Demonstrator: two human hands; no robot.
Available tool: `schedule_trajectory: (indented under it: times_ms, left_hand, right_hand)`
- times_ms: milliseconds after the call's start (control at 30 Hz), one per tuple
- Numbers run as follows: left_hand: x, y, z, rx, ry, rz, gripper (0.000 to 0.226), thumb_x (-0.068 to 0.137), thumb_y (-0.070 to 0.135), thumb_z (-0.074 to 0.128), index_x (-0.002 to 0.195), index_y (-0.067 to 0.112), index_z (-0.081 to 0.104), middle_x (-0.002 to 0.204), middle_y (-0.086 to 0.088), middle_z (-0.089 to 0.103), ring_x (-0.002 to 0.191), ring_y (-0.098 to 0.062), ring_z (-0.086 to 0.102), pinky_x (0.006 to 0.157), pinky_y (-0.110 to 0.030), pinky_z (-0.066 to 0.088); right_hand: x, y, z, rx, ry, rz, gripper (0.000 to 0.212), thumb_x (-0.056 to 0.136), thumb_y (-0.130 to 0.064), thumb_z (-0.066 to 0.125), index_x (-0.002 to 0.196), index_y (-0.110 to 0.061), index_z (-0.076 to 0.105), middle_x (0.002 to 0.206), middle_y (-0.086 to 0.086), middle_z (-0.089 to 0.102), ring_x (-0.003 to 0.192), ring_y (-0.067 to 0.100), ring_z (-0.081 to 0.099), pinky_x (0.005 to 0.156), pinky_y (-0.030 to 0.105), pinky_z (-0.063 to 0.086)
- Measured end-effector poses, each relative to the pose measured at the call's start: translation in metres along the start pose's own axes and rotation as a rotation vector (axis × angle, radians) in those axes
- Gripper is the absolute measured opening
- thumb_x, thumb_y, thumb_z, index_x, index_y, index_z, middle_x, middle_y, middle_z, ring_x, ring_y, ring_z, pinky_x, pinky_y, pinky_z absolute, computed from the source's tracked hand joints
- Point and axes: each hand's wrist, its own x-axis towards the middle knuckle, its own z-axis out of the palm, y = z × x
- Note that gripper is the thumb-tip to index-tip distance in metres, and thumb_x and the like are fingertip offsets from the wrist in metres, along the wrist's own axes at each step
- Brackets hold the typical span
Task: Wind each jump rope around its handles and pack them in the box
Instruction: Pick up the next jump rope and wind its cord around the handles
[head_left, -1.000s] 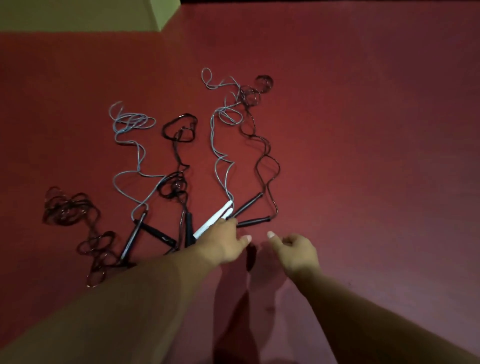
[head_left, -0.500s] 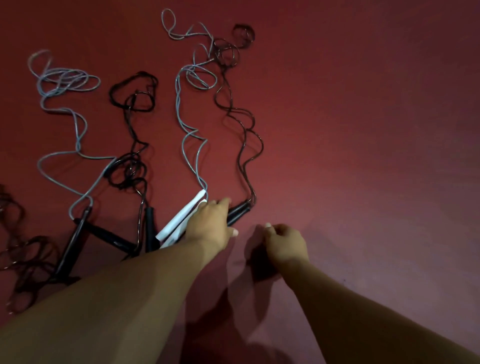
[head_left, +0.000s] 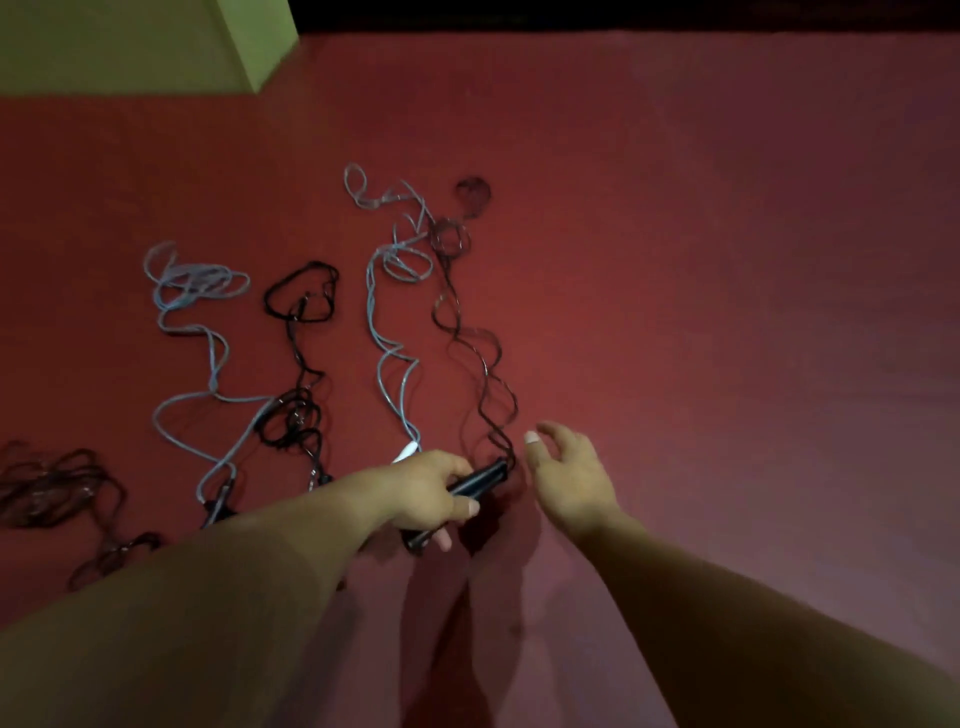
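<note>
Black handles (head_left: 475, 480) gripped by left hand (head_left: 426, 491); right hand (head_left: 569, 475) spread.

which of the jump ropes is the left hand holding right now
The rightmost one, the dark brown rope: the left hand grips its two black handles together. The other ropes lie untouched on the floor.

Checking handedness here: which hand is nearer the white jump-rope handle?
Left. The left hand lies right beside the white jump-rope handle, covering its near end; the right hand hovers farther right.
</note>
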Motion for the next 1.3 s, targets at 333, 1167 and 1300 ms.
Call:
schedule_trajectory:
  times_ms: [333,1167,1300]
  left_hand:
    - [-0.178,0.089,-0.032,-0.239,-0.039,0.177,0.009,0.097,0.022,0.061,0.104,0.018,0.059,0.076,-0.004,0.068,0.067,-0.022,0.069,0.054,-0.028,0.055]
    - [-0.364,0.125,-0.044,-0.391,0.531,0.460,0.022,0.082,0.033,0.076,0.100,0.019,0.074,0.069,0.005,0.065,0.052,-0.009,0.056,0.046,-0.020,0.040]
    - [-0.354,0.121,-0.053,-1.045,0.747,0.392,0.040,0.081,0.034,0.076,0.112,0.011,0.065,0.094,-0.007,0.063,0.073,-0.020,0.061,0.051,-0.025,0.052]
  right_hand:
    - [-0.083,-0.113,-0.105,-0.073,-0.075,-0.291,0.041,0.097,-0.052,0.044,0.094,-0.014,0.058,0.091,0.000,0.063,0.088,0.019,0.056,0.075,0.031,0.040]
    - [-0.250,-0.233,-0.158,0.360,-0.264,-0.421,0.026,0.099,-0.026,0.053,0.095,-0.006,0.069,0.064,0.007,0.061,0.048,0.010,0.034,0.047,0.025,0.029]
    - [-0.240,-0.237,-0.138,0.533,-0.039,-0.357,0.025,0.099,-0.028,0.055,0.089,-0.012,0.071,0.065,0.004,0.065,0.050,0.012,0.036,0.049,0.030,0.032]
